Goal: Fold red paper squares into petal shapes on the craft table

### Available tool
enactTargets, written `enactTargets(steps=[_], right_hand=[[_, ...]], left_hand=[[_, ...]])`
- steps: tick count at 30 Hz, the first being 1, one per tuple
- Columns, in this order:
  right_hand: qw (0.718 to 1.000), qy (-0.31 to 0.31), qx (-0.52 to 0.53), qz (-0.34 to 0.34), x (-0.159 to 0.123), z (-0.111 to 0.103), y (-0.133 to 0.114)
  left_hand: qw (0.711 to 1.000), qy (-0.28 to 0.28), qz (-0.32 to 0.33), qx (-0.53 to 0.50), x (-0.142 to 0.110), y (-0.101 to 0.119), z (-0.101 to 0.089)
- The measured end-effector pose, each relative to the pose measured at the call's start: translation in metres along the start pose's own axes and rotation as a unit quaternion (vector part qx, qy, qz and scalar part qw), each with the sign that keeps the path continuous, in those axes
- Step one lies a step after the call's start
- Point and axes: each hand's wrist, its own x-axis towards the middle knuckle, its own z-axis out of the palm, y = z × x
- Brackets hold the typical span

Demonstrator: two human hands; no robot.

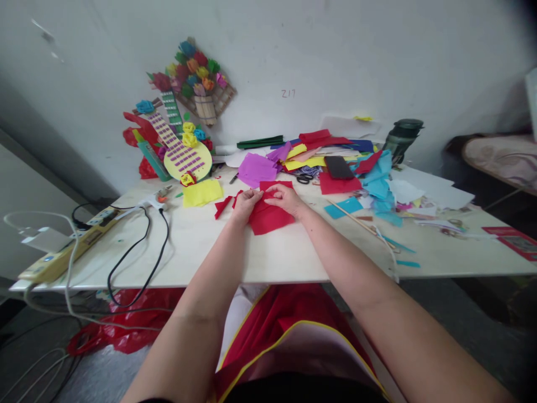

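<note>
A sheet of red crepe paper (pixel 272 221) lies on the white table in front of me, with another red piece showing under my fingers. My left hand (pixel 247 204) is closed in a pinch on the red paper from the left. From the right, my right hand (pixel 283 199) also pinches it, thumb and fingertips drawn together close to the left ones. What lies exactly between the fingertips is too small to make out. Small red scraps (pixel 223 207) sit just left of my left hand. Black scissors (pixel 304 179) rest beyond my right hand.
Purple paper (pixel 258 169), a phone (pixel 339 167) and piled coloured paper lie behind. A dark green bottle (pixel 403 140) stands back right. Wooden sticks (pixel 352 217) lie right. Left are yellow paper (pixel 203 193), a guitar-shaped craft (pixel 188 159), a teal glue bottle (pixel 151 158) and a power strip (pixel 62 252) with cables.
</note>
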Motion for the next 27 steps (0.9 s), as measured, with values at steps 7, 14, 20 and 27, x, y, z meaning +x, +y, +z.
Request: enactTargets(steps=[7,14,20,27], right_hand=[[0.997,0.028,0.039,0.059,-0.0013,-0.0052,-0.0043],[0.999,0.004,-0.027,0.039,0.0001,-0.0044,-0.0014],[0.998,0.023,-0.044,0.028,0.0019,-0.005,0.0004],[0.998,0.042,-0.039,0.032,0.0012,-0.0038,-0.0003]], left_hand=[[0.999,-0.019,0.026,0.006,0.002,-0.0015,0.0007],[1.0,-0.022,0.018,0.004,-0.0017,0.0023,0.0028],[0.999,-0.035,-0.014,-0.014,-0.0053,0.0056,0.0058],[0.998,-0.047,-0.028,0.017,-0.0079,0.0074,0.0054]])
